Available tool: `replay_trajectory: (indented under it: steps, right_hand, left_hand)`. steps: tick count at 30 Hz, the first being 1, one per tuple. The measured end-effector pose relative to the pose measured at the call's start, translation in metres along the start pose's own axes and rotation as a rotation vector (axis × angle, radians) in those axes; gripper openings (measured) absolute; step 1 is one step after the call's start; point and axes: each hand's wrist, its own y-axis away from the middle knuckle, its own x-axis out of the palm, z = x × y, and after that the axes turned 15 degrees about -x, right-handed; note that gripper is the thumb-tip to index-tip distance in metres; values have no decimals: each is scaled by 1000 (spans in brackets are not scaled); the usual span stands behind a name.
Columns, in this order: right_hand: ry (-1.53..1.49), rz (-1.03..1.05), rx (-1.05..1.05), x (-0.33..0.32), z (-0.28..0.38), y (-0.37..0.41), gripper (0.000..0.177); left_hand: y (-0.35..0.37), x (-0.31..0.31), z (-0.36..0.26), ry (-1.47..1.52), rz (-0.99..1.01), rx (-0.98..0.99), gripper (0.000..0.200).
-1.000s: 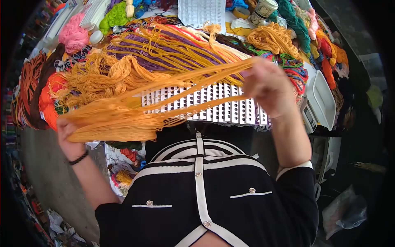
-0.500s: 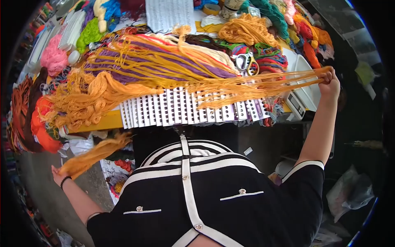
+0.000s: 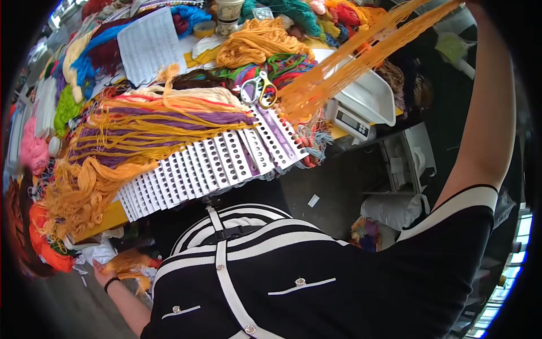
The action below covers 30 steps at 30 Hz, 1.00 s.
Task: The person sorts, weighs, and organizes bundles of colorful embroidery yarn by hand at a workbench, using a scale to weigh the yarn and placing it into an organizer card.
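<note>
Long orange strands (image 3: 339, 65) stretch from the table up to the top right corner, where my right hand (image 3: 473, 3) is closed on their end, partly cut off by the frame edge. Low at the left, below the table edge, my left hand (image 3: 101, 273) is closed on a bundle of orange yarn (image 3: 129, 263). White cards with rows of holes (image 3: 197, 168) lie fanned along the front edge. Mustard and purple threads (image 3: 141, 131) lie over their upper ends. Scissors (image 3: 259, 90) rest at the cards' right end.
A white tray (image 3: 370, 93) and a scale with a display (image 3: 353, 122) sit at the table's right. Behind are a printed sheet (image 3: 150, 48), a patterned cup (image 3: 229, 17) and an orange yarn heap (image 3: 262, 45). A loose orange pile (image 3: 84, 195) lies at the left.
My right hand has risen to the top right, drawing the orange strands up diagonally. My left hand is lower in the view with its bundle. The view has turned, tilting the table.
</note>
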Motion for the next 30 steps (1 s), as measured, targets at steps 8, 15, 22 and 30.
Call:
replay_trajectory:
  steps: [8, 15, 22, 30]
  right_hand:
    - [157, 13, -421, -39, -17, 12, 25]
    - [526, 59, 169, -212, -170, 71, 25]
    - [1441, 614, -19, -233, -208, 253, 14]
    - [1635, 391, -392, -199, -178, 351, 35]
  left_hand:
    - [14, -5, 18, 13, -64, 1, 25]
    - [11, 18, 28, 15, -46, -63, 24]
    - [-19, 4, 16, 3, 48, -153, 27]
    - [11, 19, 21, -44, 60, -98, 24]
